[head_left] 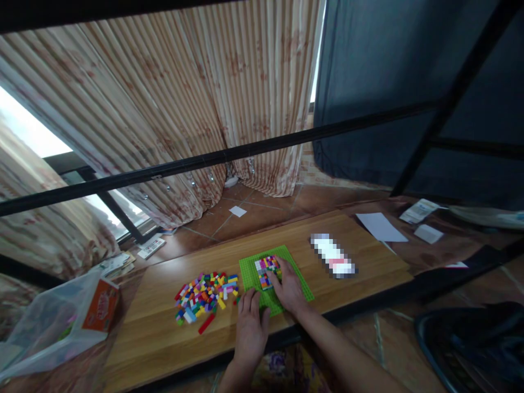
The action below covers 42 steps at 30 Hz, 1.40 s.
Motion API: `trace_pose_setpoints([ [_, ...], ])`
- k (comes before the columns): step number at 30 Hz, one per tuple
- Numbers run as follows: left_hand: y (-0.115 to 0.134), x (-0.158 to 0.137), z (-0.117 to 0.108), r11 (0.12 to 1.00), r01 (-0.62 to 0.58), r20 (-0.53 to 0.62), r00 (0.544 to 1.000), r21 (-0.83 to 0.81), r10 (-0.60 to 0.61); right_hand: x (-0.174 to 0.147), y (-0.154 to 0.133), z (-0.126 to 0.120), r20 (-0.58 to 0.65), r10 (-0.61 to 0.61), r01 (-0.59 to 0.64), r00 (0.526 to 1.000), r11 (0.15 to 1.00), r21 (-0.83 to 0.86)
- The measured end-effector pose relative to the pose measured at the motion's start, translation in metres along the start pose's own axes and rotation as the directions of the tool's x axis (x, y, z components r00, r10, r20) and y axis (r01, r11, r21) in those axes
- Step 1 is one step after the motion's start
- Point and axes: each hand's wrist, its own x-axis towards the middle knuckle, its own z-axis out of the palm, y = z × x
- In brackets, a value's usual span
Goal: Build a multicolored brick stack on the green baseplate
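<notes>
Pleated, flowery curtains (262,71) hang behind a low wooden table (155,333), and from where I'm standing the colour is all on the tabletop. Green baseplate (248,268) lies flat near the middle, with a patch of small multicoloured bricks (264,279) sitting on it. Right hand (290,284) is over the right side of that patch, thumb and fingers apart; can't tell if there's a piece between them. Left hand (249,319) is palm down at the plate's near left edge, fingers a bit curled, thumb out to the side. Whatever might be under those fingers is hidden, so no clue if it's holding anything.

Off to the left is a loose heap of bricks (207,292), with a long red piece (207,323) just beside it on the near side.

Handling-wise, I'd guess it's all light, stiff plastic, a little slick and fiddly rather than fragile. Single bricks probably want a fingertip pinch on their sides. Plate likely flexes some, so I'd hold it by opposite edges, because gripping the brick patch might pop pieces loose.
</notes>
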Motion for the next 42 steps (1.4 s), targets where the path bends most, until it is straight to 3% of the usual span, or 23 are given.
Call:
trace_pose_setpoints([
  [26, 0.011, -0.003, -0.002, 0.989, 0.074, 0.036, 0.997, -0.132, -0.069, -0.001, 0.016, 0.0, 0.026, -0.022, 0.023, 0.999, 0.999, -0.044],
  [42, 0.015, -0.004, -0.008, 0.995, 0.067, 0.026, 0.998, -0.079, -0.065, -0.001, 0.017, -0.001, 0.026, -0.002, 0.001, 1.0, 1.0, 0.026],
])
